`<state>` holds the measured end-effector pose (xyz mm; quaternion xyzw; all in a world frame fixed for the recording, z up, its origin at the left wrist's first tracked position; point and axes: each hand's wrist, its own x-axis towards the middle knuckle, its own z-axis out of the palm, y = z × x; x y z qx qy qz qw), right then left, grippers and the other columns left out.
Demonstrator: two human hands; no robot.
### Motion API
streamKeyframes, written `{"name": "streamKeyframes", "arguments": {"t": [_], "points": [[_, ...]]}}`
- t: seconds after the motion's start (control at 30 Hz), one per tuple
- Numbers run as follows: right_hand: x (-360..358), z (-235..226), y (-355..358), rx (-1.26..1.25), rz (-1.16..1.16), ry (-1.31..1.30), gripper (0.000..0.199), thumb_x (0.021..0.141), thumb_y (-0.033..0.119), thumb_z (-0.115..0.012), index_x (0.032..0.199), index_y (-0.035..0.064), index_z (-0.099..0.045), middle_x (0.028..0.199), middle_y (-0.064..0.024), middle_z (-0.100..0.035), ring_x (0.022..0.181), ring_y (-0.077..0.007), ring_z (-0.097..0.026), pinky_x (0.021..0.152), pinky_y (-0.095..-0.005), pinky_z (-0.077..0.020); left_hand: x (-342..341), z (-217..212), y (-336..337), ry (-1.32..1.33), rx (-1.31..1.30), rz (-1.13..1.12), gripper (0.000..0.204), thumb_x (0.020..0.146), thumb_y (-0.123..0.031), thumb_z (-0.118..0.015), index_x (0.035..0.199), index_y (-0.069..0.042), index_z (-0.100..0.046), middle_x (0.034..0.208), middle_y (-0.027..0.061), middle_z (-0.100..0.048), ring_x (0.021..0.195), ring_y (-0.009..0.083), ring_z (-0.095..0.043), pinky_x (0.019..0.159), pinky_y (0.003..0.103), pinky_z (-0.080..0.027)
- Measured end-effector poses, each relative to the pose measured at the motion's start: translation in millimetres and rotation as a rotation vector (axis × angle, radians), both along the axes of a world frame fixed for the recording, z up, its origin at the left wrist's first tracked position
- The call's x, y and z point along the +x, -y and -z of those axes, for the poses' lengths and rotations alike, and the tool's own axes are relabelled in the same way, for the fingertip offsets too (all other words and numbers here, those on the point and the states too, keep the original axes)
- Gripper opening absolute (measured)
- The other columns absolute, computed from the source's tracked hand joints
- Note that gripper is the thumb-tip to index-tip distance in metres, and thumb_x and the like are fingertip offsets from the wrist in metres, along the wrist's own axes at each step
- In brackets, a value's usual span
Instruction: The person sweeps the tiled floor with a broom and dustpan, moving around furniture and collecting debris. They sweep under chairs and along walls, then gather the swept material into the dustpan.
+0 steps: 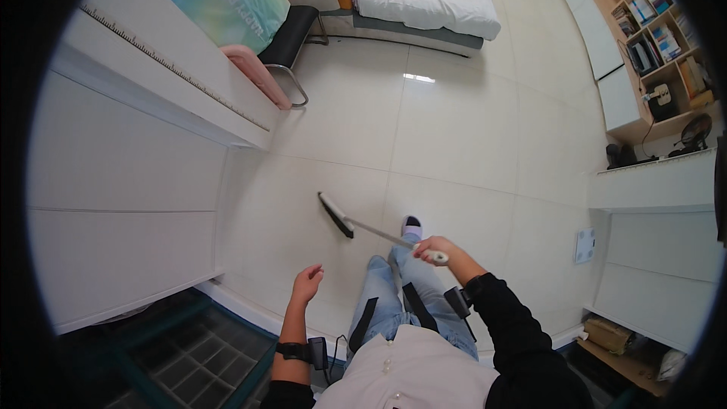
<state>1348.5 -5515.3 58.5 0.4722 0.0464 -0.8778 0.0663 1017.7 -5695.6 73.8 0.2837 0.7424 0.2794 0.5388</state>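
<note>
A broom point(377, 232) with a slim grey pole slants across in front of my legs. My right hand point(434, 249) is closed around it near the white grip end. Its head, white on top with a dark lower edge, rests on the tiled floor ahead and to the left of my feet. My left hand point(307, 282) hangs free at the left, holding nothing, with its fingers loosely bent and partly apart. It is well away from the broom.
Pale cabinets point(121, 159) line the left side. A black chair point(291, 34) carries a colourful bag point(227, 4). Beyond is a bed point(424, 0). On the right are a bookshelf point(655, 38), a white cabinet point(659, 250) and a bathroom scale point(585, 246).
</note>
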Motion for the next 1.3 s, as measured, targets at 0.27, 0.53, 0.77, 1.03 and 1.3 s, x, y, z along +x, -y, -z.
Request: {"name": "streamKeyframes", "arguments": {"t": [0.27,0.53,0.77,1.03,1.3], "points": [[183,-33,-110,0.042,0.326,0.110,0.012,0.071,0.004,-0.045,0.080,-0.0019,-0.039,0.067,-0.0107,-0.049,0.039,-0.0088,-0.045,0.029,-0.0188,-0.0396,22,1,-46,0.000,-0.053,-0.044,0.031,0.074,-0.014,-0.052,0.101,0.000,-0.051,0.092,0.0099,-0.057,0.085,0.0153,-0.053,0.075,0.025,-0.040],[229,-42,-249,0.293,0.312,0.427,0.009,0.065,0.001,-0.045,0.071,-0.0038,-0.042,0.060,-0.0097,-0.047,0.038,-0.0105,-0.043,0.031,-0.0208,-0.0384,77,-2,-161,-0.023,-0.017,-0.007,0.031,0.075,-0.015,-0.051,0.102,0.000,-0.050,0.092,0.0101,-0.057,0.085,0.0152,-0.053,0.076,0.025,-0.040],[140,-81,-260,0.324,0.099,0.215,0.023,0.065,-0.001,-0.044,0.087,-0.0033,-0.042,0.061,-0.0103,-0.048,0.043,-0.0130,-0.046,0.036,-0.0241,-0.0396,96,-32,-226,0.072,-0.096,-0.165,0.031,0.075,-0.013,-0.050,0.103,0.001,-0.050,0.095,0.0107,-0.056,0.088,0.0156,-0.052,0.077,0.025,-0.039],[-9,-44,-371,0.380,-0.220,-0.076,0.010,0.067,-0.002,-0.047,0.076,-0.0056,-0.046,0.059,-0.0098,-0.050,0.037,-0.0126,-0.044,0.035,-0.0230,-0.0378,62,-27,-292,0.075,-0.085,-0.206,0.032,0.075,-0.013,-0.051,0.104,0.001,-0.048,0.094,0.0106,-0.056,0.088,0.0153,-0.052,0.077,0.025,-0.040],[-187,23,-508,0.620,-0.263,-0.047,0.007,0.068,0.000,-0.048,0.065,-0.0052,-0.050,0.048,-0.0059,-0.047,0.037,-0.0113,-0.046,0.033,-0.0215,-0.0362,-33,-20,-385,-0.037,-0.184,-0.193,0.032,0.076,-0.014,-0.051,0.104,0.001,-0.048,0.094,0.0106,-0.056,0.088,0.0154,-0.052,0.077,0.025,-0.040]]}}
